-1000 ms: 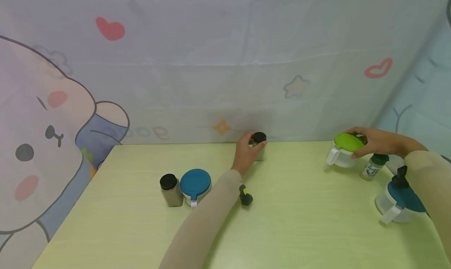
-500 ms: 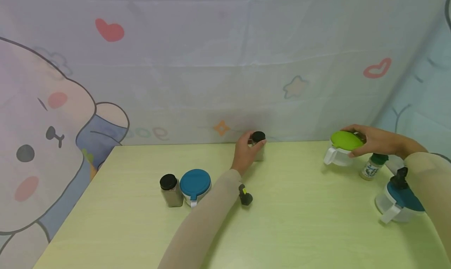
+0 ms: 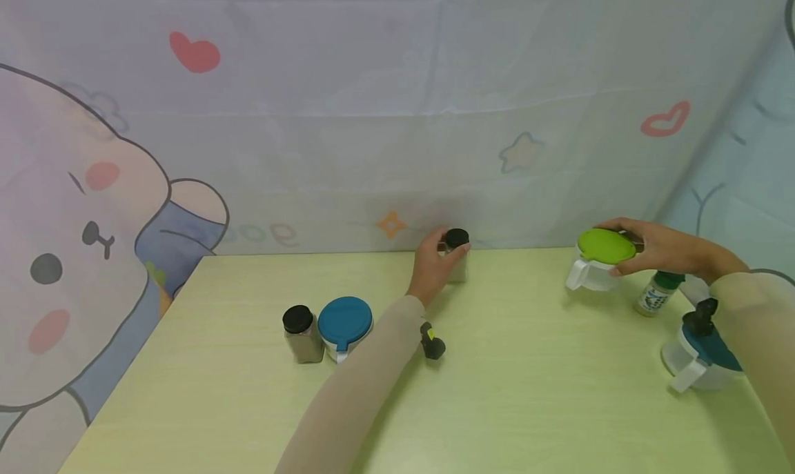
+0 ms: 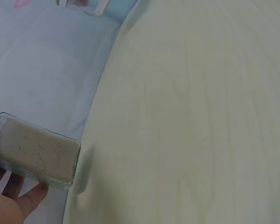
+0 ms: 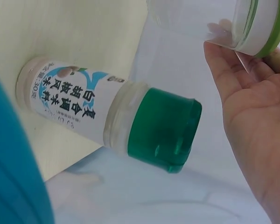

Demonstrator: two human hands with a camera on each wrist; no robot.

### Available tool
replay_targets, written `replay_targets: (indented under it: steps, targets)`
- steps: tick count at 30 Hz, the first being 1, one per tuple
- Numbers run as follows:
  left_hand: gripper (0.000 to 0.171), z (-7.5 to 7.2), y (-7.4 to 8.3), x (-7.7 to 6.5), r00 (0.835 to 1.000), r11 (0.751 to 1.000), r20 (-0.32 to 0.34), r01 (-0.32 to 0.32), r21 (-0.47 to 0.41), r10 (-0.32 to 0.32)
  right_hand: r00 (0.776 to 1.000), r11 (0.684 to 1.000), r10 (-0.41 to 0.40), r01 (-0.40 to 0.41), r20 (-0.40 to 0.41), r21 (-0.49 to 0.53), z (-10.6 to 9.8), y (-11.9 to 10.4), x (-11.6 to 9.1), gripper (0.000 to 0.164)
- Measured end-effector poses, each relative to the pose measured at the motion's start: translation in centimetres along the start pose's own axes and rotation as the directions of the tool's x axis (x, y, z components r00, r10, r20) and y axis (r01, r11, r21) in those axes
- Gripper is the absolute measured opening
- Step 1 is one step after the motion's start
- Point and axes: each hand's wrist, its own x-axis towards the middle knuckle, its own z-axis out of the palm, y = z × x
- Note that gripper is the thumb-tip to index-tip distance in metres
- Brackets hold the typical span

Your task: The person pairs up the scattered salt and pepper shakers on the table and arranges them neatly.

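Note:
Near the table's back edge, my left hand (image 3: pixel 430 270) grips a small square glass spice jar (image 3: pixel 458 271) with a black cap. In the left wrist view, grey-brown powder fills that spice jar (image 4: pixel 35 149), and fingers wrap its side. Farther right, my right hand (image 3: pixel 673 250) holds a seasoning pot (image 3: pixel 605 246) with a green lid and white handle, thumb and fingers spread across its sides. The right wrist view shows my hand (image 5: pixel 256 112) at the clear pot (image 5: pixel 196 18). Below that hand stands a green-capped pepper shaker (image 3: pixel 655 296) with a printed label.
A blue-lidded seasoning pot (image 3: pixel 692 367) stands at the right, partly behind my right sleeve (image 3: pixel 748 322). On the left, another black-capped jar (image 3: pixel 304 343) stands beside a second blue-lidded pot (image 3: pixel 344 320), which my left sleeve partly covers. A printed cloth (image 3: pixel 348 150) hangs behind the table.
My right hand has shifted a little left and toward the back, carrying the green-lidded seasoning pot. My left hand and its spice jar have stayed almost in place.

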Motion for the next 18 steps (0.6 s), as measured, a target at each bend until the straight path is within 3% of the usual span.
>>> replay_targets:
  steps: [7,18]
  targets:
    - [0.034,-0.03,0.31,0.24,1.0,1.0,0.003,0.0,0.008,0.0,1.0,1.0,-0.024,0.024,-0.003,0.019,0.08,-0.21,-0.09,0.086]
    - [0.036,-0.29,0.9,0.26,1.0,0.999,0.004,0.018,0.052,-0.018,0.998,0.999,-0.041,0.042,-0.051,0.016,0.72,-0.83,-0.19,0.079]
